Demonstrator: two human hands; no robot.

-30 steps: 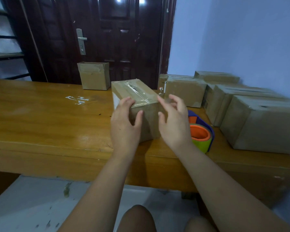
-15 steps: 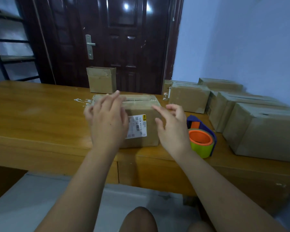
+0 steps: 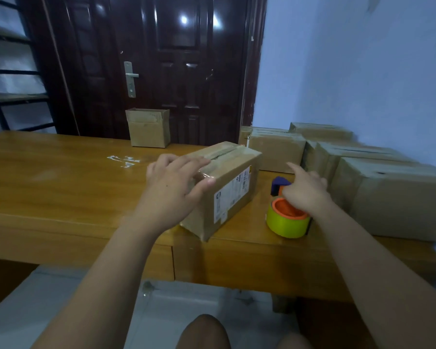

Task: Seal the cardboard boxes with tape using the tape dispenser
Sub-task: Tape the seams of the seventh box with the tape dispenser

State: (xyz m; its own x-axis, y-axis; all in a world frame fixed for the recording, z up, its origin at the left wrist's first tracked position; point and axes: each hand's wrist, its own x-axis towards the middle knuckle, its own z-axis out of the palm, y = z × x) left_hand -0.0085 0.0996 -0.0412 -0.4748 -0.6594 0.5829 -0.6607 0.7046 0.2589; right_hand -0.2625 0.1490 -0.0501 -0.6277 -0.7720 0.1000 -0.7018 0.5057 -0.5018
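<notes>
A cardboard box [image 3: 227,197] with a white label on its side lies at an angle near the front edge of the wooden table [image 3: 61,187]. Clear tape runs along its top seam. My left hand [image 3: 174,185] rests on the near top corner of the box, fingers spread and thumb on the edge. The tape dispenser [image 3: 287,220], with a yellow-green roll, orange hub and blue frame, stands just right of the box. My right hand [image 3: 305,190] hovers over the dispenser with fingers loosely extended; contact is unclear.
Several cardboard boxes [image 3: 388,197] are lined up along the right wall. A small open box [image 3: 148,128] stands at the table's far edge before a dark door [image 3: 161,59]. Tape scraps [image 3: 124,161] stick to the tabletop. A black shelf frame [image 3: 0,84] is at far left.
The box has been turned so its labelled side faces right-front. My right hand left the box and moved right, over the tape dispenser. My left hand stays on the box.
</notes>
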